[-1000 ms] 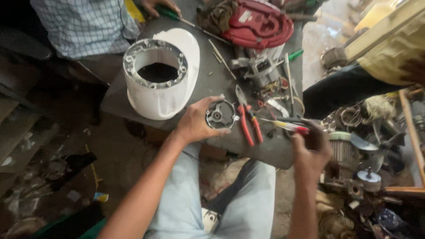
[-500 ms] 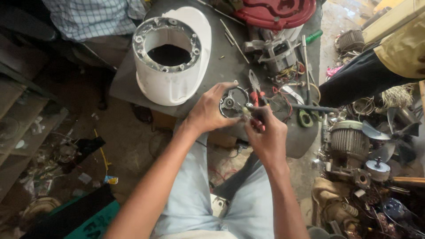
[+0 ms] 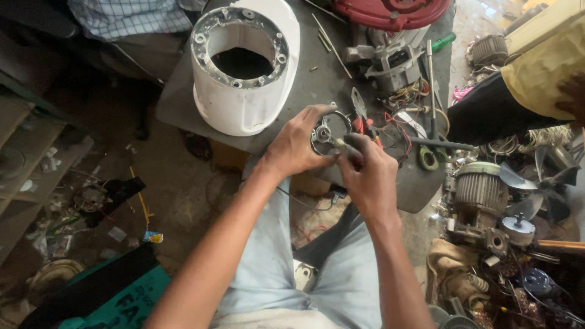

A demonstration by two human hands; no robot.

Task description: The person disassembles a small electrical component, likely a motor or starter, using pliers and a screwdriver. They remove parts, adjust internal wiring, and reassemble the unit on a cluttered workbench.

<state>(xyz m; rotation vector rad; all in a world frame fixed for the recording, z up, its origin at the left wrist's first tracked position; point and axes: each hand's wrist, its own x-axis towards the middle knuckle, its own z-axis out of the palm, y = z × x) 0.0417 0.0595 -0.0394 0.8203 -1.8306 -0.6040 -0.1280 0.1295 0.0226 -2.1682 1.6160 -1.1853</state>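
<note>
My left hand (image 3: 297, 145) grips a round grey metal motor part (image 3: 324, 133) at the near edge of the dark workbench (image 3: 183, 91). My right hand (image 3: 368, 173) is closed around a thin tool whose tip meets that round part; the tool itself is mostly hidden by my fingers. Just behind the part lie red-handled pliers (image 3: 361, 113). A white cylindrical housing (image 3: 244, 67) with a ring of bolt holes stands at the left of the bench.
A bare motor (image 3: 391, 61), a red cover (image 3: 390, 11), loose wires and screwdrivers crowd the bench's right half. Another person sits at the right (image 3: 536, 79), a third at the top left. Motors and a fan blade (image 3: 548, 183) litter the floor at right.
My right hand came in from the right side to the round part, holding a thin tool. The camera moved closer. My left hand has kept its hold.
</note>
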